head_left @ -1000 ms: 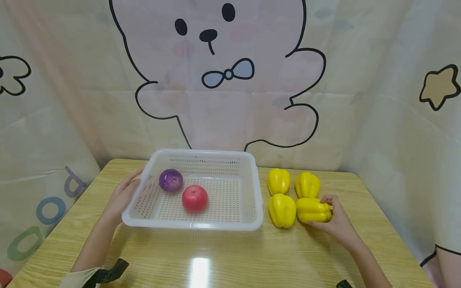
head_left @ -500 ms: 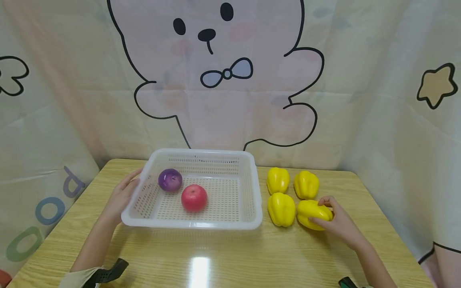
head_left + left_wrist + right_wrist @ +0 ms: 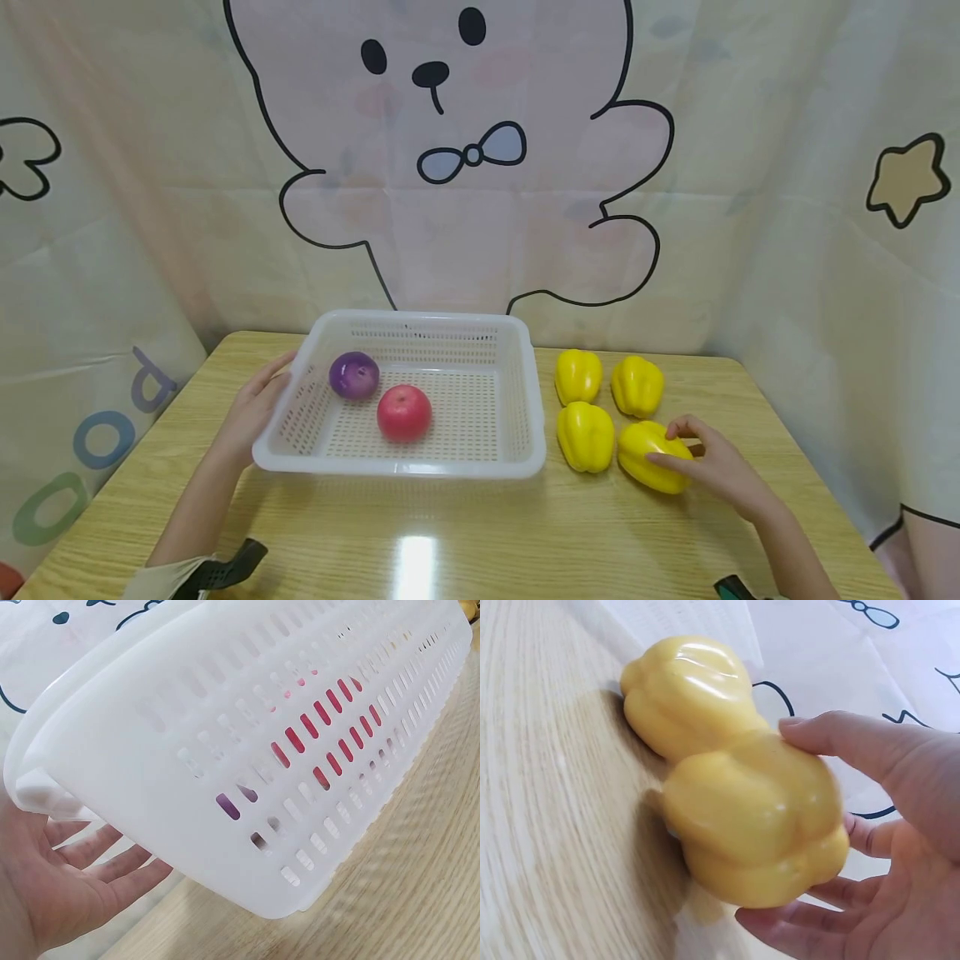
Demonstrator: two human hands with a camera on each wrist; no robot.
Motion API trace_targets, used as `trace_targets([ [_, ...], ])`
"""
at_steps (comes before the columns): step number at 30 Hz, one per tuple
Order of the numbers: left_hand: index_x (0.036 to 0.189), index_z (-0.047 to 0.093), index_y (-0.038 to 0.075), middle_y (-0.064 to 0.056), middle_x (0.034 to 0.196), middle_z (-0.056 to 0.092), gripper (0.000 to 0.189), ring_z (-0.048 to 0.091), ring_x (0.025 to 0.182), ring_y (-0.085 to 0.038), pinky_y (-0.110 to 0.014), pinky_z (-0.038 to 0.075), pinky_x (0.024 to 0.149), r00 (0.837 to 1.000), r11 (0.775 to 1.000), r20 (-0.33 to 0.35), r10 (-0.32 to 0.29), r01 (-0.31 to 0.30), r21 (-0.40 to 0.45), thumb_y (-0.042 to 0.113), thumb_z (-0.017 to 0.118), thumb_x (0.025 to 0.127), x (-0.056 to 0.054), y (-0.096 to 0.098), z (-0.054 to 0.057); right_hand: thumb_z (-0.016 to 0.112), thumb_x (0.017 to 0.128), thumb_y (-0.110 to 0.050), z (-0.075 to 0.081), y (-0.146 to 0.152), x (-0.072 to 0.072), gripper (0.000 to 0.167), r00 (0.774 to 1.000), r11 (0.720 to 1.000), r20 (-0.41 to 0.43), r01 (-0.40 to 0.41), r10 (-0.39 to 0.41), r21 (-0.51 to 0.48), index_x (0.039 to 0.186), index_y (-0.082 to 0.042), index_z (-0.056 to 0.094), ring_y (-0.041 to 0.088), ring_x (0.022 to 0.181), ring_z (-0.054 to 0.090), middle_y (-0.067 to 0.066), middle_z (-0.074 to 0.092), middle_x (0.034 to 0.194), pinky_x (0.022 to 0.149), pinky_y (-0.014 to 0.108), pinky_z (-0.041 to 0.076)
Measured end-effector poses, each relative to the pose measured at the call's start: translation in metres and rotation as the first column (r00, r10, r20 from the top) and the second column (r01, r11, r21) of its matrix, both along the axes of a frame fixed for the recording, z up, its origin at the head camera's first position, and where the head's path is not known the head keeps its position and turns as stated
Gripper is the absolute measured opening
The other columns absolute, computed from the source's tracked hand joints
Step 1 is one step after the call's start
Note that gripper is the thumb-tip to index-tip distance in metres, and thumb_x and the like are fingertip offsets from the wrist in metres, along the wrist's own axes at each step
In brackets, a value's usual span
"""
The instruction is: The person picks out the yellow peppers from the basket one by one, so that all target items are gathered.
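In the head view, my right hand (image 3: 723,475) holds a yellow bell pepper (image 3: 652,457) lying on its side on the table. The right wrist view shows the thumb on one side of this bell pepper (image 3: 757,825) and the fingers spread around the other. My left hand (image 3: 251,412) is at the left end of a white slotted plastic basket (image 3: 397,468). Its extended fingers touch the outer wall below the rim in the left wrist view; the thumb is mostly hidden. Inside the basket sit a purple onion-like ball (image 3: 354,375) and a red apple (image 3: 404,413).
More yellow bell peppers stand right of the basket: one at the back left (image 3: 578,377), one at the back right (image 3: 637,386) and one in front (image 3: 586,437). A printed curtain (image 3: 480,242) closes off the back of the wooden table (image 3: 487,542).
My right hand has drawn its bell pepper slightly toward me and turned it, opening a gap to the pepper behind. The left hand and the basket stay in place.
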State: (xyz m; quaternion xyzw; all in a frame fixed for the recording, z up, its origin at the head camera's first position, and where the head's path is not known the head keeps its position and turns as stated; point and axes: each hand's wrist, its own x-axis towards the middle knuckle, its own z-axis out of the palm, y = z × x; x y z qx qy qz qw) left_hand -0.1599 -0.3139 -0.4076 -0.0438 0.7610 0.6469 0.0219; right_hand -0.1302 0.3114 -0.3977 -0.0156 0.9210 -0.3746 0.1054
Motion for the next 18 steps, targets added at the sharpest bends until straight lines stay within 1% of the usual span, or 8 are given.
trace_targets([
  [3,0.168,0.025,0.015,0.023,0.109,0.063,0.062,0.069,0.095,-0.002,-0.028,0.061,0.079,1.0,1.0,0.0,-0.003,0.003,0.0,0.041,0.041,0.115,0.0002,-0.0003,-0.0002,0.079,0.097,-0.03,0.0031,0.0031,0.0007,0.052,1.0,1.0,0.023,-0.015,0.015,0.001,0.123,0.0,0.046,0.037,0.113,0.061,0.024,0.055,0.13,0.089,0.043,0.055],
  [7,0.168,0.025,0.015,0.023,0.109,0.063,0.062,0.069,0.096,-0.002,-0.029,0.061,0.079,1.0,1.0,-0.004,-0.009,0.009,0.006,0.042,0.041,0.115,0.0002,-0.0009,-0.0007,0.081,0.095,-0.032,0.0044,0.0062,-0.0002,0.074,0.998,1.0,0.06,-0.027,0.027,0.003,0.142,0.004,0.036,0.042,0.113,0.061,0.037,0.048,0.141,0.086,0.047,0.058],
  [10,0.168,0.026,0.015,0.024,0.109,0.064,0.062,0.069,0.096,-0.002,-0.028,0.061,0.079,1.0,1.0,-0.008,-0.013,0.013,0.015,0.042,0.041,0.115,0.0002,-0.0011,-0.0006,0.081,0.094,-0.034,0.0029,0.0061,-0.0009,0.087,0.998,0.999,0.059,-0.035,0.034,0.021,0.155,0.002,0.031,0.045,0.116,0.06,0.041,0.044,0.146,0.087,0.052,0.058],
  [12,0.168,0.026,0.015,0.024,0.109,0.064,0.062,0.069,0.096,-0.002,-0.028,0.061,0.079,1.0,1.0,-0.01,-0.014,0.014,0.022,0.041,0.042,0.115,0.0001,-0.001,-0.0004,0.081,0.094,-0.035,0.0016,0.0047,-0.001,0.089,0.998,0.999,0.051,-0.035,0.033,0.031,0.157,0.001,0.031,0.047,0.119,0.058,0.041,0.043,0.147,0.088,0.055,0.057],
  [14,0.168,0.026,0.015,0.024,0.109,0.064,0.062,0.069,0.096,-0.002,-0.028,0.061,0.079,1.0,1.0,-0.009,-0.014,0.014,0.026,0.041,0.042,0.115,0.0001,-0.0009,-0.0002,0.082,0.094,-0.035,0.0,0.0031,-0.0008,0.088,0.999,0.999,0.042,-0.027,0.026,0.033,0.157,0.0,0.032,0.047,0.12,0.058,0.041,0.045,0.147,0.088,0.054,0.057],
  [18,0.168,0.025,0.015,0.023,0.109,0.064,0.062,0.069,0.096,-0.003,-0.028,0.061,0.079,1.0,1.0,-0.005,-0.013,0.014,0.02,0.041,0.042,0.115,-0.0002,-0.0007,-0.0006,0.082,0.094,-0.035,-0.0027,-0.0004,-0.0008,0.086,0.999,1.0,0.037,0.011,-0.012,0.015,0.155,0.0,0.032,0.045,0.117,0.059,0.041,0.046,0.144,0.086,0.049,0.058],
])
